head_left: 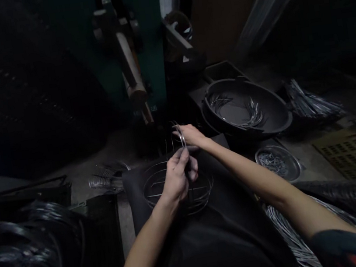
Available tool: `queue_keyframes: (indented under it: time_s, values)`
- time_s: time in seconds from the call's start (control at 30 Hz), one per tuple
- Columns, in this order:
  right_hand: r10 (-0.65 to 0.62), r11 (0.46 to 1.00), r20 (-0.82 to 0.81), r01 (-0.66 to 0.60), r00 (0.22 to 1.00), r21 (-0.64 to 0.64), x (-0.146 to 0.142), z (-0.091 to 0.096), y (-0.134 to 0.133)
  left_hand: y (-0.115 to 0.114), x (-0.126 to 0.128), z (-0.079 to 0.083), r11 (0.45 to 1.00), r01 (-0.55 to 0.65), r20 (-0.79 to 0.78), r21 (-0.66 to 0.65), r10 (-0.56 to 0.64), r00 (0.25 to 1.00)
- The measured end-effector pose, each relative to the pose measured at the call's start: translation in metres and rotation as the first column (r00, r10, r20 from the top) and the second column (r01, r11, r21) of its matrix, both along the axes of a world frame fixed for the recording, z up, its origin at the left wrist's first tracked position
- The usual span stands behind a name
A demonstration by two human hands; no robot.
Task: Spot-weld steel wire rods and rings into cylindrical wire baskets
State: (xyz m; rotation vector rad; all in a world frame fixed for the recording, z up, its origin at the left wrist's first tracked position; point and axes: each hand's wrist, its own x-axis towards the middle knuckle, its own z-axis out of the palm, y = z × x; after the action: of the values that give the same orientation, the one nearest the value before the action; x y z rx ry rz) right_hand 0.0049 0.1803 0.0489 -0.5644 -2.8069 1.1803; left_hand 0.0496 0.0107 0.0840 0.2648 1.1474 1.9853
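Observation:
A round wire frame point(154, 194) of thin metal rings and straight crosswires rests over the dark cloth on my lap. My left hand point(177, 173) is closed around wires that rise from its middle. Just beyond it, my right hand point(189, 135) reaches in with its fingertips bent against the upper, curved part of the wires. The far fingers of the right hand are partly hidden by the wires and shadow. The copper-coloured tip point(147, 115) of a machine arm points down close in front of both hands.
A green machine point(153, 75) stands ahead. To the right are a black pan point(273, 115) holding curved wires, a bowl point(297, 169) of small metal pieces, a bundle of rods point(312, 99) and a yellowish crate point(343, 159). Wire rings point(20, 261) are piled at the left.

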Motion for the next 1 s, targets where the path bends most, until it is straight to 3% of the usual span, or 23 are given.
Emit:
queue_keyframes:
  time_s: [0.07,0.13,0.2,0.3,0.37,0.43,0.6,0.77,0.87,0.93,1.0]
  values:
    - [-0.04,0.999,-0.058,0.038,0.998,-0.024,0.027,0.004,0.006,0.017,-0.021,-0.014,0.998,-0.029,-0.073,-0.053,0.025,0.997]
    - [-0.026,0.981,-0.076,0.011,0.997,-0.196,0.059,0.009,0.01,0.021,-0.043,-0.027,0.99,-0.063,-0.196,-0.129,0.037,0.98]
    - [0.046,0.869,-0.029,-0.055,0.998,-0.493,0.083,0.01,0.005,0.016,-0.06,-0.033,0.977,-0.095,-0.332,-0.19,0.027,0.943]
    - [0.144,0.614,0.005,-0.086,0.99,-0.784,0.093,0.006,-0.017,0.009,-0.075,-0.03,0.973,-0.074,-0.421,-0.218,-0.025,0.907]
    - [0.16,0.54,0.018,-0.072,0.987,-0.839,0.084,0.001,-0.032,0.006,-0.083,-0.027,0.976,-0.046,-0.395,-0.212,-0.043,0.918]
    - [0.208,0.499,0.058,-0.055,0.976,-0.865,0.072,-0.002,-0.043,0.004,-0.09,-0.026,0.979,-0.062,-0.358,-0.194,-0.011,0.934]
    - [0.308,0.493,0.049,-0.116,0.95,-0.862,0.053,-0.001,-0.056,-0.011,-0.101,-0.035,0.977,-0.17,-0.218,-0.128,0.139,0.966]
    - [0.356,0.429,0.075,-0.092,0.931,-0.899,0.047,-0.003,-0.056,-0.022,-0.094,-0.055,0.967,-0.208,-0.138,-0.146,0.189,0.972]
    - [0.394,0.464,0.106,-0.098,0.913,-0.88,0.044,-0.002,-0.056,-0.019,-0.09,-0.052,0.972,-0.143,-0.326,-0.188,0.076,0.942]
    - [0.342,0.488,0.097,-0.088,0.935,-0.869,0.04,0.002,-0.053,-0.023,-0.088,-0.042,0.962,-0.113,-0.51,-0.249,-0.03,0.86]
    - [0.263,0.502,0.085,-0.061,0.961,-0.863,0.036,0.008,-0.047,-0.038,-0.078,-0.034,0.93,-0.162,-0.672,-0.331,-0.112,0.732]
